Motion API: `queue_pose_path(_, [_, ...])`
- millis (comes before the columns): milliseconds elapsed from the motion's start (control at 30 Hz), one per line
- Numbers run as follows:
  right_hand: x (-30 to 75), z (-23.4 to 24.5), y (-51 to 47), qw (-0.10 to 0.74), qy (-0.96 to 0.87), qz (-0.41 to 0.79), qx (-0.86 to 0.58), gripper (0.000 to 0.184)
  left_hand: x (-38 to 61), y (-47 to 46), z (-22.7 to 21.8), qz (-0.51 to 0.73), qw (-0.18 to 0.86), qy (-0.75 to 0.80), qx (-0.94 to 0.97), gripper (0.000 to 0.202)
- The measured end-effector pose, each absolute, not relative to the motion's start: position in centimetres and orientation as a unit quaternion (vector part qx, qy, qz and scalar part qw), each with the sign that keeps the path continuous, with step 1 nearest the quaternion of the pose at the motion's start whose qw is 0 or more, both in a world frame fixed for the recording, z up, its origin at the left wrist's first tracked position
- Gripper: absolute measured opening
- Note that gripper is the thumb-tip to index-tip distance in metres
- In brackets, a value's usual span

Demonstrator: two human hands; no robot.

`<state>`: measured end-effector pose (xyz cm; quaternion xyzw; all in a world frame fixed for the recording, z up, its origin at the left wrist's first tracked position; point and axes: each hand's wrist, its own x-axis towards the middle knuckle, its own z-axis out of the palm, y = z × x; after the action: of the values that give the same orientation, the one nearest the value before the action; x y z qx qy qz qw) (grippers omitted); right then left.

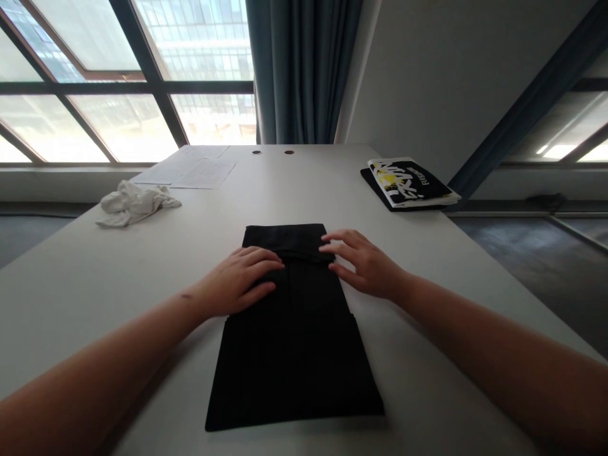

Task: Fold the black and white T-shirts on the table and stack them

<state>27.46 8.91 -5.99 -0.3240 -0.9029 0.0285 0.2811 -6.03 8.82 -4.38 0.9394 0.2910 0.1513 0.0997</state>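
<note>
A folded black cloth (pixel 292 335) was laid mid-table, pressed by the open, flat left hand (pixel 240 282) and touched at its edge by the spread right hand (pixel 363 266), with room left on the white table (pixel 95 285) either side; the lettering on the black-and-yellow magazine (pixel 406 182) could not be read reliably.

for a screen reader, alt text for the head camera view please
A person's left hand lies on a folded black cloth on a white table, and the right hand touches its edge. A crumpled white cloth, papers and a black and yellow booklet lie further along the table.
</note>
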Motion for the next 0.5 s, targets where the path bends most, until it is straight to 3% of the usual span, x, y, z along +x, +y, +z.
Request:
queue_pose_path(67, [27.1, -5.3, 4.0, 0.258, -0.932, 0.061, -0.246, 0.021, -6.4, 4.7, -3.5, 0.123, 0.134, 0.239, 0.954, 0.033])
queue_pose_path(133, [26.4, -5.0, -0.1, 0.187, -0.962, 0.101, -0.171, 0.022, -6.3, 1.1, -3.2, 0.078, 0.164, 0.194, 0.964, 0.041])
queue_pose_path(267, [25.2, -5.5, -3.4, 0.109, -0.971, 0.076, -0.198, 0.007, -5.5, -2.3, -3.5, 0.018, 0.131, 0.206, 0.970, 0.036])
queue_pose_path(400, [25.4, -6.4, -2.4, 0.118, -0.960, 0.010, -0.255, 0.038, -5.9, -1.3, -4.3, 0.025, 0.016, 0.264, 0.964, 0.037])
queue_pose_path(500, [25.9, -7.3, -1.0, 0.146, -0.947, -0.008, -0.288, 0.047, -7.0, 0.5, -5.1, 0.034, -0.035, 0.311, 0.949, 0.043])
